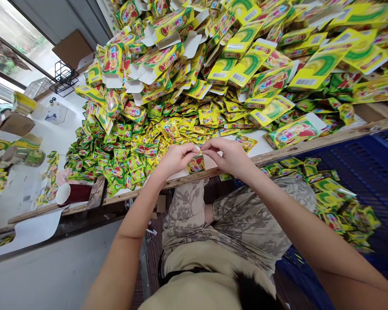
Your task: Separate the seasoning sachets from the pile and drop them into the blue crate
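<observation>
My left hand (177, 160) and my right hand (228, 157) meet at the table's front edge, thumbs and fingertips pinched close together. Between them is a small printed candy box (197, 164), yellow, green and red, with a white side showing. Both hands' fingertips are at its upper end, and the fingers partly cover it. Just beyond my hands spreads a heap of small yellow candy packets (171, 129), with green candy packets (129, 165) to the left. A loose packet (246, 142) lies right of my right hand.
Many yellow candy boxes (252, 64), several with open flaps, are piled at the back and right. A wooden rim (277, 154) edges the table. A dark red cup (76, 193) lies at left. A blue crate (368, 172) holding packets stands low at right.
</observation>
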{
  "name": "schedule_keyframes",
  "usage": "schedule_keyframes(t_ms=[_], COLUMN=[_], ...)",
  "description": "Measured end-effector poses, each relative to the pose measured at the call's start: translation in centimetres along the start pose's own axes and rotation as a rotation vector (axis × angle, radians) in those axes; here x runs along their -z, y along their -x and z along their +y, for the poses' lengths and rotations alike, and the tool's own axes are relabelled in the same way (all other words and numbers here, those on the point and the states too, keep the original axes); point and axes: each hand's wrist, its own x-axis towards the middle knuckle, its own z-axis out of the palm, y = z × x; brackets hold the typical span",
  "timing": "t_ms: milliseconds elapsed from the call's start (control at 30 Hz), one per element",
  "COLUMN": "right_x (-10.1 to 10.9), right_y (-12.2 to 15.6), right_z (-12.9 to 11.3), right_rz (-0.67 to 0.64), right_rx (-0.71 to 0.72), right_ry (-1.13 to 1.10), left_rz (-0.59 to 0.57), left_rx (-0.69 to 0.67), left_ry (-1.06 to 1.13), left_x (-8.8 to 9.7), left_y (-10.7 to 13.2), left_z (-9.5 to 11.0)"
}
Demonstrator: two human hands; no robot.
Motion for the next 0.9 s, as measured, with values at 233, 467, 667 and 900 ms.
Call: schedule_keyframes(t_ms=[233, 467, 667, 900], right_x=[0.6, 1.4, 1.6, 2.0], right_y=[-0.8, -1.3, -1.1, -0.7], right_z=[0.0, 0.2, 0.4, 0.2], right_rz=[-0.120, -0.219, -0.249, -0.314], right_rx=[0.066, 0.172, 0.206, 0.260], right_ry=[0.084, 0.147, 0.155, 0.236], left_rz=[0.015, -0.015, -0.017, 0.018], left_rx=[-0.005, -0.041, -0.079, -0.199], left_ry=[0.024, 0.022, 0.014, -0.104], left_x=[-0.2, 0.0, 0.1, -0.4], left_y=[0.3, 0.8, 1.2, 1.2], left_z=[-0.7, -1.5, -2.2, -1.6])
